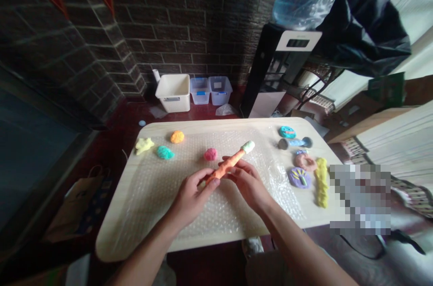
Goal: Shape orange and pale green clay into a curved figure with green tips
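Note:
An orange clay stick (227,165) with a pale green-white lump at its upper end slants up to the right over the table. My left hand (195,192) is closed around its lower end, where a small pale tip shows by the fingers. Around the middle of the stick, my right hand (248,183) grips it with thumb and fingers. Just beyond the hands lies a pink clay ball (210,154). Bubble wrap (162,200) is spread beneath them on the pale wooden table (117,243).
Left on the table lie a yellow star shape (144,145), a teal lump (165,152) and an orange lump (177,136). At right are a dumbbell shape (295,143), a brown ring (305,162), a purple disc (299,178) and a yellow strip (321,182). A water dispenser (270,74) stands behind.

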`<state>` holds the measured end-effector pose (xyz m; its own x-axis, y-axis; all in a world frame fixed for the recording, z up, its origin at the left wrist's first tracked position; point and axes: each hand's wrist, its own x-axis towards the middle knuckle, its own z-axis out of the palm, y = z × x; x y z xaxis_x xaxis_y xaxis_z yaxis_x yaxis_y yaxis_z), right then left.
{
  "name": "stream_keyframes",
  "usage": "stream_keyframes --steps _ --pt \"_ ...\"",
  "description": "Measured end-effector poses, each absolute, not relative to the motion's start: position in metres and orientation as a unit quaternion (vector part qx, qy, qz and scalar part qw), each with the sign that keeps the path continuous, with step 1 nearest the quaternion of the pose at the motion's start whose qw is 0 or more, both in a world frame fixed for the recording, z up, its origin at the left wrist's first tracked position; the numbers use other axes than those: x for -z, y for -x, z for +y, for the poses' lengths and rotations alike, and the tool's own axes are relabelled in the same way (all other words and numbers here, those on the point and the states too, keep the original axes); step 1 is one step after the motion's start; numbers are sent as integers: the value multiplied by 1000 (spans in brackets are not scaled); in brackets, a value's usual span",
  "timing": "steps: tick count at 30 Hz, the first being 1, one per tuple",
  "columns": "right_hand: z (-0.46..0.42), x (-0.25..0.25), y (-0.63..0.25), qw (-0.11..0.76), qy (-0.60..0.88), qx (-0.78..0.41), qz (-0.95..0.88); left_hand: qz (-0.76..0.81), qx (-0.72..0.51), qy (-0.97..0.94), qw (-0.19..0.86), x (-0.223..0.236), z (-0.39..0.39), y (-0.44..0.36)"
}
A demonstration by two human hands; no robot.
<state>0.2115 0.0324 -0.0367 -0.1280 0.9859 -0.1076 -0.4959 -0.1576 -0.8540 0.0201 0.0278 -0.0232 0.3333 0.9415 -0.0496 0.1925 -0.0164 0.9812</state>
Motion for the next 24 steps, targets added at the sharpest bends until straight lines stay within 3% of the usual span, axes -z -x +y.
stream_keyframes --steps 8,16,24 --pt "47 35 -231 665 398 -600 -197 483 -326 -659 475 28 27 -9" --pt "49 39 -228 650 436 -580 -227 499 -322 -674 440 30 28 -5" --pt "44 44 -215 599 395 -666 -203 516 -352 -675 392 26 27 -7"
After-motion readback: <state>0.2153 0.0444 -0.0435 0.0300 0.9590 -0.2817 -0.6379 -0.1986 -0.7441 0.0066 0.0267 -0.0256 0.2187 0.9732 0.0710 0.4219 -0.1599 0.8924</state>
